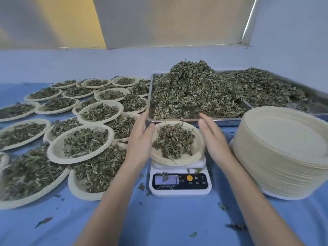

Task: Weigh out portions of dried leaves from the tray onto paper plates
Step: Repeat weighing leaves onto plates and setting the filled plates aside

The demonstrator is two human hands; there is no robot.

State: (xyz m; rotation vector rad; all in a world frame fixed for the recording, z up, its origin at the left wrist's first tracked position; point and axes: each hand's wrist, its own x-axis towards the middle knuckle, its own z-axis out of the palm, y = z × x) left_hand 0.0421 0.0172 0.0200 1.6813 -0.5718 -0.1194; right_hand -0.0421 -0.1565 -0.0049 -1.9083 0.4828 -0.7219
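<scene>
- The left hand (140, 139), just left of frame centre, has straight, close-set fingers; its thumb lies at the left rim of the round cream paper plate (198, 148) on the scale, fingertips up by the near-left corner of the tray. Whether it truly touches the rim I cannot tell.
- The right hand (213, 137), just right of centre, is likewise flat with straight fingers, standing beside the plate's right rim and gripping nothing.
- Between the two palms, the plate carries a loose heap of dried green leaves (173, 140) and sits on the small white digital kitchen scale (180, 181) at lower centre; the scale's display is partly covered by a stray leaf and its reading is not legible.
- Just behind the plate, at centre right, the rectangular steel tray (150, 96) is piled high with the bulk dried leaves (195, 89).
- At the left of the frame, many filled paper plates (79, 144) overlap on the blue tablecloth (159, 219); at the right edge stands a tall stack of unused cream paper plates (284, 150).
- Step in hand, as I judge it: this portion looks weighed, and both hands frame the plate to lift it off.
- The next move calls for a level, two-sided lift under the rim, since the plate looks flimsy and the leaves are loose, then setting it among the filled plates at left.
</scene>
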